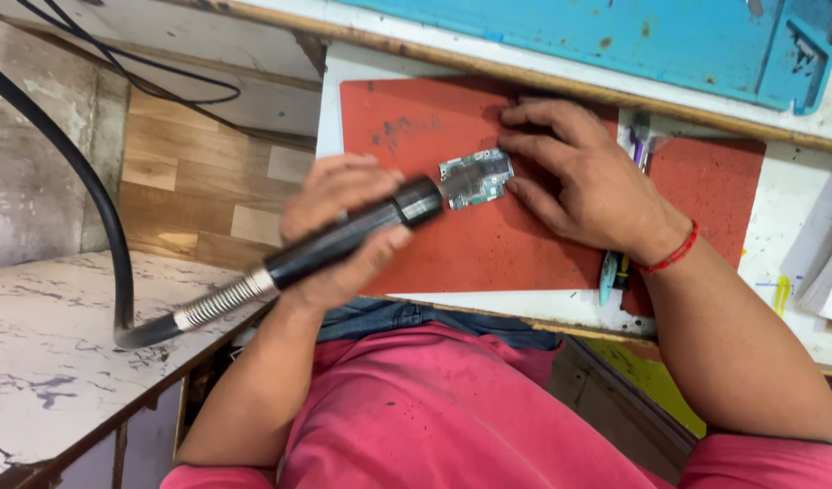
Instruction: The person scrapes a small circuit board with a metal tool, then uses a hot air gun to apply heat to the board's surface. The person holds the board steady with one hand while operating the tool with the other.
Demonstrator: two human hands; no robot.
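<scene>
My left hand [333, 201] is wrapped around a black cylindrical handpiece [353, 237], and the nozzle end points at a small green circuit board [476, 178]. The board lies flat on a red work mat [488, 249]. My right hand [586, 181], with a red thread band at the wrist, rests on the mat. Its fingertips touch the board's right and upper edges. The handpiece tip sits right at the board's left edge.
A metal spring collar and a thick black hose [104, 208] run from the handpiece off to the left. A teal-handled tool [608, 276] lies partly under my right wrist. A blue mat [615, 36] lies beyond the red one, and a marbled white surface [45, 362] is at lower left.
</scene>
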